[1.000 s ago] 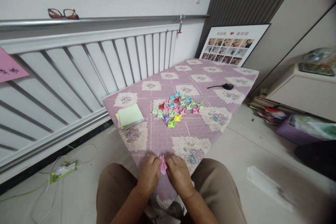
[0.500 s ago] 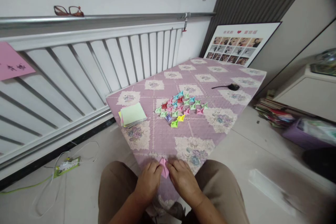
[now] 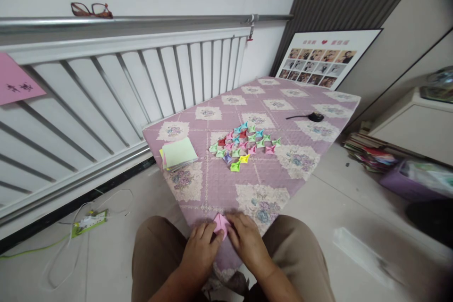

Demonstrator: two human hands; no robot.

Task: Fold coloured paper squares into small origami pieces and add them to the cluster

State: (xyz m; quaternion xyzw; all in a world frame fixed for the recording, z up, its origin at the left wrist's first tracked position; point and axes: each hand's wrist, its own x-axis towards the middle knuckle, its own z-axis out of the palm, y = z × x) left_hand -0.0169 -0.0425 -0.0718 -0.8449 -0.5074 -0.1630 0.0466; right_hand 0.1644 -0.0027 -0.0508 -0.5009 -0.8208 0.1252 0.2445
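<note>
At the near corner of the table, a small pink folded paper [image 3: 221,222] lies between my two hands. Its top comes to a point, and a crease runs down from there. My left hand [image 3: 201,247] grips its left and lower edge, thumb over the lower part. On the other side my right hand [image 3: 248,241] has its fingertips on the right edge. Farther up the table, several small folded paper boats [image 3: 243,145] in green, pink, blue, red, yellow and purple form a cluster. A stack of coloured paper sheets [image 3: 180,153] lies left of them, pale green on top.
A floral cloth covers the table [image 3: 222,188]. A black object with a short cord [image 3: 314,117] rests on its right side. The radiator [image 3: 177,75] runs along the left, with glasses [image 3: 91,10] on its pipe. A power strip [image 3: 89,223] lies on the floor.
The pink paper shows a wider face now, turned or opened slightly. My left thumb has moved onto its lower part. The boats and paper stack have stayed put.
</note>
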